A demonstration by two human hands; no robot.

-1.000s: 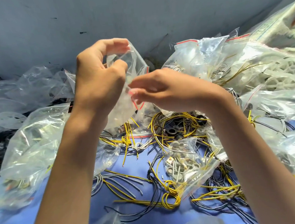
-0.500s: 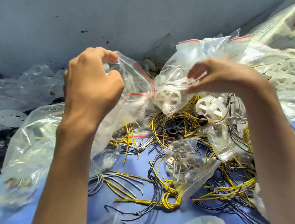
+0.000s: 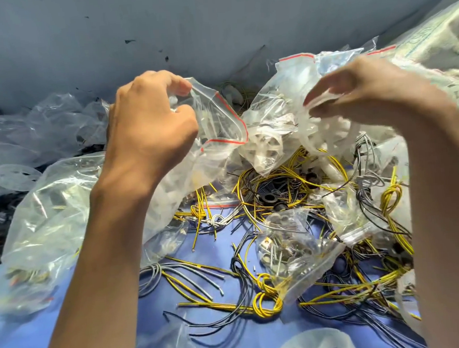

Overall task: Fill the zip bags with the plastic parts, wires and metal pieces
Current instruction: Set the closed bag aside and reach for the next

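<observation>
Plastic part [image 3: 317, 101] blurry in right grip [image 3: 367, 89]

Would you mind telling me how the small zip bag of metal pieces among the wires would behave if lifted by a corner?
The small zip bag would probably sag, since its thin film is already crumpled. It likely feels heavy for its size, given the metal pieces bunched inside. The yellow wires touching it might snag.
</observation>
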